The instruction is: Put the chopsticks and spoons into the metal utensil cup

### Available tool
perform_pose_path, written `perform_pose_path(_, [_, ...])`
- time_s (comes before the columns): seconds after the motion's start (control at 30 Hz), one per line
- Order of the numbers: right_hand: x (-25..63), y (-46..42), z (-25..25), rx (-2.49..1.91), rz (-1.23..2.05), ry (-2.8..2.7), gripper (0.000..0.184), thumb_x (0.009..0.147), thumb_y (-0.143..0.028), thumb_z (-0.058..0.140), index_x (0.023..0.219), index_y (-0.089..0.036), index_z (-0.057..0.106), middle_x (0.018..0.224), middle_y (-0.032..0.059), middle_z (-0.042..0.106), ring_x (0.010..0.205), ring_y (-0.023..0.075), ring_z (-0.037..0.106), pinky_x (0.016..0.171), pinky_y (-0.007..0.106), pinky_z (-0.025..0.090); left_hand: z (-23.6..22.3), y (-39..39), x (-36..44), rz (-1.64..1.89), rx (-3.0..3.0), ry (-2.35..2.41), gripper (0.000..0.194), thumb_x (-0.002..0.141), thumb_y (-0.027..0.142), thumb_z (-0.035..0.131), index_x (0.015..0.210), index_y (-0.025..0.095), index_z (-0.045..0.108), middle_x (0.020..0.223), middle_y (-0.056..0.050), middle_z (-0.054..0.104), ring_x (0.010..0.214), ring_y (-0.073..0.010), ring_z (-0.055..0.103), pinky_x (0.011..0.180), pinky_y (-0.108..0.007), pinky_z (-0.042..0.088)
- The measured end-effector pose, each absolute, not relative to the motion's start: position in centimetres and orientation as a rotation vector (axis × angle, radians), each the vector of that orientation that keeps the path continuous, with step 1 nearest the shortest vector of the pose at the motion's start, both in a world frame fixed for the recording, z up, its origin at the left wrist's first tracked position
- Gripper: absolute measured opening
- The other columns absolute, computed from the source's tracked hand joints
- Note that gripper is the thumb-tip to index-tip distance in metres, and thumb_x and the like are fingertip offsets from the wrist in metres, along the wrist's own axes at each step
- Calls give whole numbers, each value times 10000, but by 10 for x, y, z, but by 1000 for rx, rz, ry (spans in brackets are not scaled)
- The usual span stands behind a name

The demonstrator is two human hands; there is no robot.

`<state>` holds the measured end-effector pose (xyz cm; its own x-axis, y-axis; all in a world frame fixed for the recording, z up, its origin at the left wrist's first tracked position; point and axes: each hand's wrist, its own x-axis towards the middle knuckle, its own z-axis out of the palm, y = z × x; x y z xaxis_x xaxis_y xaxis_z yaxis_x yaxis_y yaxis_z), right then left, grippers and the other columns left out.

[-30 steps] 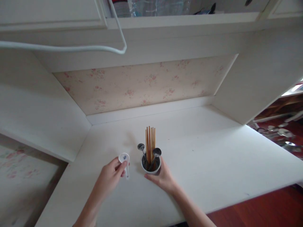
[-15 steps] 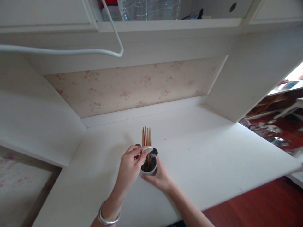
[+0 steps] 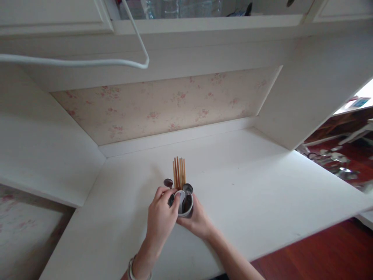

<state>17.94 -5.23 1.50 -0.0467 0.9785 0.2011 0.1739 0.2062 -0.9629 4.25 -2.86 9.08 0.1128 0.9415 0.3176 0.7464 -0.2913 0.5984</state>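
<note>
My right hand is wrapped round a pale cup that stands on the white tabletop. Several wooden chopsticks rise from the cup, leaning toward the wall. A metal spoon sticks out at the cup's right side, and the dark bowl of another spoon shows at the left. My left hand, with a silver bracelet on the wrist, pinches a white spoon in the cup's mouth. Its lower part is hidden inside the cup.
The white tabletop runs back to a wall panel with flowered paper. Overhead is a shelf with clear plastic bottles, and a white cable hangs at the upper left. Side panels flank the table; metal utensils lie beyond on the right.
My left hand has lowered the white spoon from above the rim into the cup among the chopsticks and spoons. My right hand stays round the cup. The view has shifted slightly.
</note>
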Motion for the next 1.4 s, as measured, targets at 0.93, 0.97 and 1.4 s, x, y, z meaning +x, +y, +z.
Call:
perform_pose_path(0.93, [337, 31, 41, -1390, 878, -1071, 667, 574, -393, 871, 1154, -211, 598, 1115, 94, 704, 1045, 306, 646, 918, 490, 510, 12, -33, -14, 1014, 1336, 1527, 408, 799, 522, 596, 1033, 187, 593, 791, 0, 610, 600, -136, 534, 568, -256, 447])
perform_pose_path(0.97, [351, 40, 43, -1412, 844, -1064, 668, 571, -395, 869, 1152, -206, 599, 1105, 94, 708, 1031, 301, 650, 909, 481, 512, 11, -32, -15, 1001, 1341, 1525, 400, 799, 518, 594, 1024, 186, 602, 788, -2, 617, 611, -141, 542, 582, -261, 452])
perform_pose_path(1.4, [435, 93, 36, -1542, 736, -1014, 548, 496, -306, 876, 989, -194, 666, 931, 42, 737, 839, 237, 689, 791, 393, 530, 9, -32, -20, 1021, 1268, 1492, 371, 815, 487, 589, 1039, 192, 592, 779, 13, 588, 609, -135, 518, 580, -248, 418])
